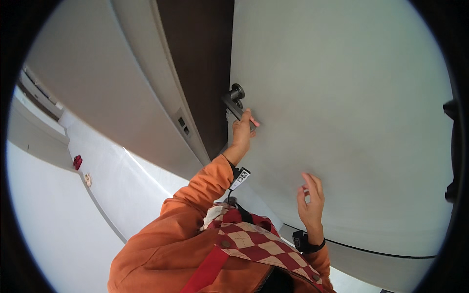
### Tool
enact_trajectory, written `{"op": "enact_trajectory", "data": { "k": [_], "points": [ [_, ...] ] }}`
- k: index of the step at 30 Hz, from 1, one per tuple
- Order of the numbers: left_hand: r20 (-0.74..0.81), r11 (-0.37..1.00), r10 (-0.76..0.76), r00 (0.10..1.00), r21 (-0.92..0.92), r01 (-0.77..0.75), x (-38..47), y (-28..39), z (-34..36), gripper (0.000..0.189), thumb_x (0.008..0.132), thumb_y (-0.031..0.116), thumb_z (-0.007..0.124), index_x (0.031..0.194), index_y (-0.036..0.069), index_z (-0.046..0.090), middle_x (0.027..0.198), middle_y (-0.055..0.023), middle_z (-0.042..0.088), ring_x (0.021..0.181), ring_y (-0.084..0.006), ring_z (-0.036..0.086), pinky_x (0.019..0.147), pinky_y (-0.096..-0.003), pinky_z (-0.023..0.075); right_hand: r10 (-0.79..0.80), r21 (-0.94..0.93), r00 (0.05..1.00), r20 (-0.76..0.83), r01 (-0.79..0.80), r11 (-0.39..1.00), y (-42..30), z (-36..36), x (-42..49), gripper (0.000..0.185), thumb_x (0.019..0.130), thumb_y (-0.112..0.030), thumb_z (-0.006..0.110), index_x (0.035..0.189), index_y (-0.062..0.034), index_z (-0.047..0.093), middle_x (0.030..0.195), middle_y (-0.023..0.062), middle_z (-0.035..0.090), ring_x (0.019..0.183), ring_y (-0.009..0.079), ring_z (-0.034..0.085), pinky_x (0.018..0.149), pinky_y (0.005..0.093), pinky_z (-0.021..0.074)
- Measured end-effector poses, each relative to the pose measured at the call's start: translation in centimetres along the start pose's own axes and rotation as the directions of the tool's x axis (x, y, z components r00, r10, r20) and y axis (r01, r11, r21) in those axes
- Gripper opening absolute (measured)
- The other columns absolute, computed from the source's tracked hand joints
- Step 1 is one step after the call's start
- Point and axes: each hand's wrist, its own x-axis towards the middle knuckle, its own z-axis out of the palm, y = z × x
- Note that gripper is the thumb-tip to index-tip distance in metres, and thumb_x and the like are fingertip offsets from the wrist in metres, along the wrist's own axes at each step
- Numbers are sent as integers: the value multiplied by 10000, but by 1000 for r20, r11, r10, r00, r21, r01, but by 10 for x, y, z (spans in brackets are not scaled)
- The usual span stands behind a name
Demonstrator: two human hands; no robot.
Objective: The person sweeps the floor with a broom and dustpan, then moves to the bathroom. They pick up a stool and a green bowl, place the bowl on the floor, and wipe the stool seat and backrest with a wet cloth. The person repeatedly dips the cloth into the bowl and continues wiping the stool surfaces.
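Observation:
My left hand is closed around the free end of a dark metal lever door handle. The handle sits near the left edge of a pale door, which stands ajar, with a dark gap beside it. My right hand is raised in front of the lower part of the door, holding nothing, its fingers loosely bent and apart. Orange sleeves cover both arms, and each wrist bears a black strap with a small device. A red and cream checked apron hangs over my chest.
Left of the gap stands the door frame with a metal strike plate. Farther left, a red shoe and a pale shoe lie on the light floor beside a white wall. Dark fittings show at the far right.

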Motion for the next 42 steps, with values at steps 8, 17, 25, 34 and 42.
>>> {"op": "enact_trajectory", "data": {
  "k": [8,17,25,34,42],
  "points": [
    [-50,997,35,998,-66,-38,-296,110,85,326,860,389,555,673,136,472,614,-34,546,560,-113,436,480,-260,337,124,-106,984,-129,-138,985,-167,-263,-191,407,806,50,522,1201,-47,545,1150,104,524,751,152,573,600,254,476],
    [-116,994,-59,991,-102,47,-567,193,77,330,875,364,529,669,113,471,627,-61,570,471,-106,358,439,-265,291,235,-90,972,-15,-236,968,-361,-432,-366,400,814,43,513,1207,-28,537,1166,109,513,773,156,561,618,257,470],
    [-172,986,-151,974,-98,135,-669,210,48,316,878,359,528,699,104,475,631,-67,573,438,-105,294,434,-258,274,353,-124,935,28,-347,930,-452,-483,-442,399,819,40,521,1213,-24,532,1171,111,509,771,148,552,614,248,468],
    [-206,986,-140,969,-116,118,-686,241,72,291,877,340,543,704,115,478,614,-63,567,404,-101,319,391,-256,250,379,-145,925,18,-372,917,-479,-523,-425,396,822,48,517,1210,-25,529,1171,110,508,771,146,555,602,241,466],
    [-228,993,-83,970,-103,61,-681,251,88,301,877,365,548,705,123,502,605,-46,562,454,-114,413,391,-263,285,344,-138,939,16,-338,931,-476,-539,-391,402,819,54,512,1211,-37,526,1138,118,532,759,172,586,603,254,482]
  ]
}}
